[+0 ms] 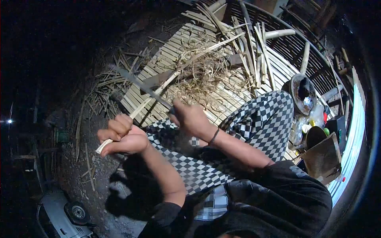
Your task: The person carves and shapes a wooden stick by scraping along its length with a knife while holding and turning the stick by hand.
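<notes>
My left hand (122, 135) is closed around a long, thin bamboo strip (141, 106). One cut end of the strip sticks out by my thumb, and the rest slants up and right over the platform. My right hand (192, 119) grips a long-bladed knife (137, 82) by its handle. Its blade points to the upper left and crosses in front of the strip's line; I cannot tell whether the two touch. Curled bamboo shavings (204, 75) lie heaped on the slatted bamboo platform (166, 51) beyond my hands.
Loose strips (260, 51) lie at the platform's far right. A round pot-like container (302, 94) and a cardboard piece (323, 160) are beside my checkered trousers (262, 119). Offcuts (101, 93) litter the ground left. A vehicle (63, 216) is at lower left.
</notes>
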Motion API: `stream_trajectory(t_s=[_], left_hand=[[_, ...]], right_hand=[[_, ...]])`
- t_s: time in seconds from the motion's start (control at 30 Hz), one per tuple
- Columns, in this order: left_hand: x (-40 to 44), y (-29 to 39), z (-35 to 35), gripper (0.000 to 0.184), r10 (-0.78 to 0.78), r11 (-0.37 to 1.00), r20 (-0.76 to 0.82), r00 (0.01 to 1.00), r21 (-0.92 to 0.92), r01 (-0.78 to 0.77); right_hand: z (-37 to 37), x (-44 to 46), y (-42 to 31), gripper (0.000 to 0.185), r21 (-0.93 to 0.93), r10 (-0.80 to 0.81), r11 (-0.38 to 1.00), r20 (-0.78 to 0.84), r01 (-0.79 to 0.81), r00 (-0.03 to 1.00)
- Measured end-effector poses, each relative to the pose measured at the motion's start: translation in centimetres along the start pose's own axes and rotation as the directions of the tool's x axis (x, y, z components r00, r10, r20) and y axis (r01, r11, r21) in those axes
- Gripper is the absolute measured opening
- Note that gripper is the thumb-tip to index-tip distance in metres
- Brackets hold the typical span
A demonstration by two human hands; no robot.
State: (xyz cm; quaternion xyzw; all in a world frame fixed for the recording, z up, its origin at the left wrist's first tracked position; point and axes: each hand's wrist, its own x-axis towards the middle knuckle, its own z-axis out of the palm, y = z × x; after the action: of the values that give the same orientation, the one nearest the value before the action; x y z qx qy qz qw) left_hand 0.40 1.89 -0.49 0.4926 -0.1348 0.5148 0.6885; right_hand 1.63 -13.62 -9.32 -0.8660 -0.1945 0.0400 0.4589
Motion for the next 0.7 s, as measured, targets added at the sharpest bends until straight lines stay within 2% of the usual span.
stream_trajectory(t_s=[0.03, 0.07, 0.13, 0.2, 0.23, 0.27, 0.3, 0.37, 0.43, 0.6, 0.67, 0.7], left_hand=[[0.0, -0.1, -0.3, 0.060, -0.008, 1.000, -0.004, 1.000, -0.015, 0.008], [-0.1, 0.0, -0.5, 0.060, -0.017, 0.999, -0.010, 1.000, -0.027, 0.016], [-0.1, 0.3, -0.5, 0.059, -0.015, 0.999, -0.012, 1.000, 0.032, 0.015], [0.0, 0.5, -0.7, 0.059, 0.007, 1.000, -0.030, 1.000, 0.001, -0.007], [0.1, 0.7, -0.9, 0.060, -0.002, 1.000, -0.022, 1.000, -0.013, 0.002], [0.1, 0.6, -1.3, 0.060, 0.000, 1.000, -0.022, 1.000, -0.012, -0.001], [0.1, 0.4, -1.8, 0.059, 0.005, 1.000, -0.019, 1.000, -0.009, -0.005], [0.1, 0.5, -1.8, 0.059, 0.019, 1.000, -0.015, 1.000, -0.015, -0.019], [0.0, 0.8, -1.4, 0.060, -0.008, 1.000, -0.010, 1.000, 0.001, 0.008], [-0.5, 0.0, -0.5, 0.061, -0.023, 1.000, -0.012, 1.000, -0.005, 0.023], [-0.4, 0.1, -0.6, 0.060, -0.006, 1.000, 0.021, 1.000, -0.002, 0.006], [-0.3, 0.1, -0.9, 0.060, -0.006, 0.999, 0.028, 1.000, -0.032, 0.006]], right_hand=[[-0.5, -0.6, -1.3, 0.031, 0.039, -0.123, 0.991, -0.042, 0.124, 0.992], [-0.7, -0.9, -2.2, 0.032, 0.076, -0.154, 0.985, 0.000, 0.154, 0.988], [-1.1, -1.0, -3.0, 0.033, 0.083, -0.286, 0.953, -0.059, 0.291, 0.956], [-0.1, -0.2, -0.7, 0.035, 0.011, -0.247, 0.969, -0.031, 0.248, 0.968], [1.4, 0.6, 1.7, 0.035, -0.013, -0.244, 0.970, -0.097, 0.244, 0.965], [2.3, 1.8, 3.8, 0.033, -0.019, -0.127, 0.992, -0.101, 0.126, 0.987], [2.8, 2.6, 5.7, 0.031, -0.058, -0.075, 0.996, -0.125, 0.068, 0.989], [2.5, 3.0, 6.5, 0.029, -0.101, -0.034, 0.995, -0.161, 0.018, 0.986], [1.5, 2.3, 4.9, 0.028, -0.122, 0.021, 0.992, -0.106, -0.034, 0.994], [0.3, 0.7, 0.8, 0.029, -0.032, -0.104, 0.994, -0.071, 0.102, 0.992], [0.1, 1.1, 0.9, 0.029, -0.019, -0.212, 0.977, -0.070, 0.211, 0.975], [1.0, 1.5, 2.3, 0.029, -0.054, -0.210, 0.977, -0.112, 0.205, 0.971]])
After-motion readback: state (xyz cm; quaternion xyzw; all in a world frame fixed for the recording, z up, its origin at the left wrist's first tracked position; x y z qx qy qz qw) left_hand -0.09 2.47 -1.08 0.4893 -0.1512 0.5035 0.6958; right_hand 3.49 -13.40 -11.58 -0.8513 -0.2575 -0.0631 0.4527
